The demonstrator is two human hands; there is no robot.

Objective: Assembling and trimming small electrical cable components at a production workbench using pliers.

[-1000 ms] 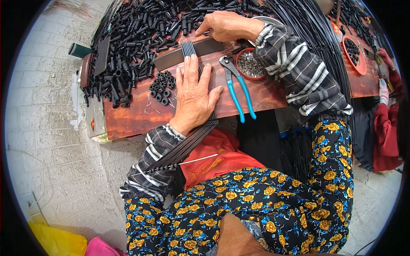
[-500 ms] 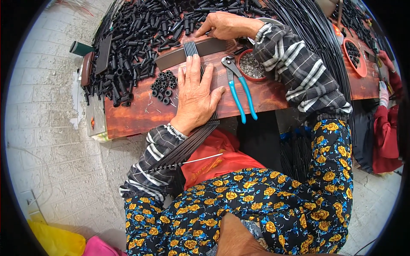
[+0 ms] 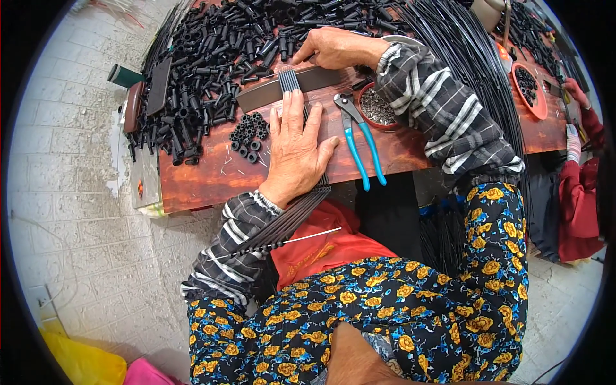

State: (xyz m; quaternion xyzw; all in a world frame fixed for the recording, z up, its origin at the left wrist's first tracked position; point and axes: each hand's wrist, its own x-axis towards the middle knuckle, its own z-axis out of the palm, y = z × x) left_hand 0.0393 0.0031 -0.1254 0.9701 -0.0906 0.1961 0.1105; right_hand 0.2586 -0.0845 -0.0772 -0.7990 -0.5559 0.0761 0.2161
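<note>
My left hand (image 3: pixel 296 151) lies flat, palm down, on a bundle of thin black rods (image 3: pixel 287 221) that run from my lap up across the wooden table (image 3: pixel 205 179). The rods' far ends (image 3: pixel 289 78) rest over a dark flat bar (image 3: pixel 256 96). My right hand (image 3: pixel 335 48) is at the big heap of black plastic tubes (image 3: pixel 218 38), fingers curled at the far end of the rods; whether it pinches a tube I cannot tell. A small cluster of short black caps (image 3: pixel 249 131) sits left of my left hand. Blue-handled pliers (image 3: pixel 361 144) lie right of it.
A small round dish of tiny metal pieces (image 3: pixel 377 106) stands by the pliers. A thick sheaf of long black rods (image 3: pixel 471 58) crosses the table at right. A red tray with black parts (image 3: pixel 529 86) and another person's sleeve (image 3: pixel 573 144) are at far right. A thin metal wire (image 3: pixel 308 236) lies on my lap.
My right hand has drawn back slightly from the tube heap toward the rods' far ends. My left hand stays pressed on the bundle.
</note>
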